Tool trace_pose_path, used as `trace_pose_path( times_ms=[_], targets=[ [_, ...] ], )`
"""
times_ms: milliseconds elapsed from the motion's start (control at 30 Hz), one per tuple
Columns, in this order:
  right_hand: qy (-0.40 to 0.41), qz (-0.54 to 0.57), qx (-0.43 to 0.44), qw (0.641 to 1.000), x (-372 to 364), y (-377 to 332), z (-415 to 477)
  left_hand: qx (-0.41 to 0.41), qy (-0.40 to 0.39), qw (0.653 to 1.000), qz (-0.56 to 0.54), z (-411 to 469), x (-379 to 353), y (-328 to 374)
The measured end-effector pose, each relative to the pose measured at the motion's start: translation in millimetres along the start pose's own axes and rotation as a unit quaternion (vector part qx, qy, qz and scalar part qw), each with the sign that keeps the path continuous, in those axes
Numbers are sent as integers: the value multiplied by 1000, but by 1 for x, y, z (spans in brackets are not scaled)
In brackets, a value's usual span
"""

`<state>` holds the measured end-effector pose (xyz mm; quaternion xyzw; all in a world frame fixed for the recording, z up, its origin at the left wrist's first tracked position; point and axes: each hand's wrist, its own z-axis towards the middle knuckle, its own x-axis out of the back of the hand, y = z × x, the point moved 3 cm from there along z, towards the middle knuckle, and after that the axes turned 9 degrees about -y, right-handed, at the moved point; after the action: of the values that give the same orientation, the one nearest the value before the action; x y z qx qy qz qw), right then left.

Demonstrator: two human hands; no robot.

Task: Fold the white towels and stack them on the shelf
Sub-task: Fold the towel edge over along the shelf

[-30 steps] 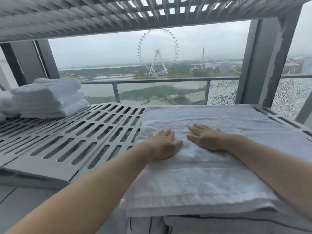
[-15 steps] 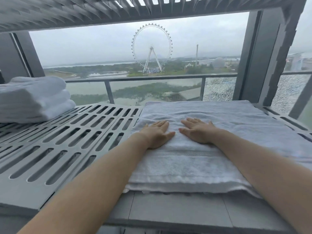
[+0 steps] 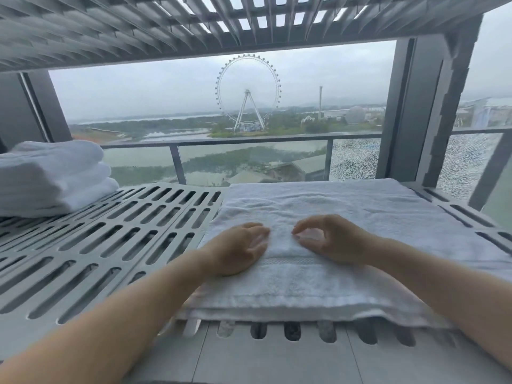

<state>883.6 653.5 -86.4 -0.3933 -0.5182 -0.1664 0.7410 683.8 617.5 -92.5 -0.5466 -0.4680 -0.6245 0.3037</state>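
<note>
left hand (image 3: 235, 249) and right hand (image 3: 329, 239) lay curled on the white towel (image 3: 304, 286), folded flat in layers on the slatted shelf (image 3: 277, 361); pinching it or not, unclear.

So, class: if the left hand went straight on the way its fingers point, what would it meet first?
Probably the right hand, close ahead above the folded towel; depth is unclear.

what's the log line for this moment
left hand: rests on folded towel | right hand: fingers curled, grip unclear | towel stack: far left on shelf
</note>
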Motion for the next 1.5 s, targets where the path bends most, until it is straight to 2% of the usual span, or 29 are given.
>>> trace_pose_path(
  times_ms=[133, 300, 433, 633, 800, 1000, 1300, 1500],
  targets=[
    [-8, -7, 43, 999, 1, -17, -55, -41, 13, 999, -16, -38, -6, 32],
    [25, -11, 38, 999, -1, -35, -84, -66, 20, 998, -11, -63, -23, 70],
    [15, -11, 54, 998, -10, -56, -99, -76, 46, 996, -1, -84, -28, 76],
    [47, 0, 29, 998, -19, -66, -115, -51, 135, 986, -89, -108, -28, 70],
    [70, 23, 9, 997, -19, -69, -119, -32, 154, 981, -113, -111, -28, 71],
    [84, 13, -11, 996, -21, -67, -121, -13, 192, 975, -110, -117, -26, 70],
    [179, -22, 8, 984, -17, -70, -124, 24, 223, 970, -90, -126, -24, 58],
    [139, -10, 13, 990, -17, -71, -126, -12, 291, 953, -82, -131, -23, 68]
  ],
)
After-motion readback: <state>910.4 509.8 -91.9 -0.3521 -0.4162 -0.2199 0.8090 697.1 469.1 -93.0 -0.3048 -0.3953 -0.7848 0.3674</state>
